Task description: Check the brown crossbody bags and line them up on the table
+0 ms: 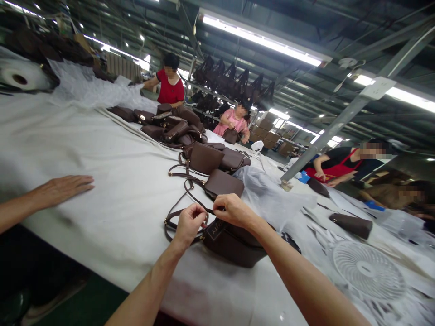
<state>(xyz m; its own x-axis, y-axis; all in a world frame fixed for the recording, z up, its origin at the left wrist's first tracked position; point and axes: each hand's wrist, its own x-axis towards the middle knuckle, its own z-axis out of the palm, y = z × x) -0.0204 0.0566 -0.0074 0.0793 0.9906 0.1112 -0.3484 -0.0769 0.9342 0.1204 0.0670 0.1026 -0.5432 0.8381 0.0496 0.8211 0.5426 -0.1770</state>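
A dark brown handbag (234, 249) lies on the pale table in front of me, with a dark lettered tag (214, 230) at its left end. My left hand (190, 222) is closed in a pinch beside that tag; what sits between the fingertips is too small to make out. Just above the tag, my right hand (234, 209) is curled shut on the bag's thin brown strap (198, 198). Loops of strap spread on the table left of the bag. Behind my right hand rests another brown bag (224, 183), partly covered by it.
Another person's hand (70, 188) lies flat on the table (112, 181) at left. Brown bags (180, 124) are heaped farther back. Clear plastic (265, 194) and a white fan (369, 269) are to the right, near a slanting metal post (321, 138). Several co-workers stand around.
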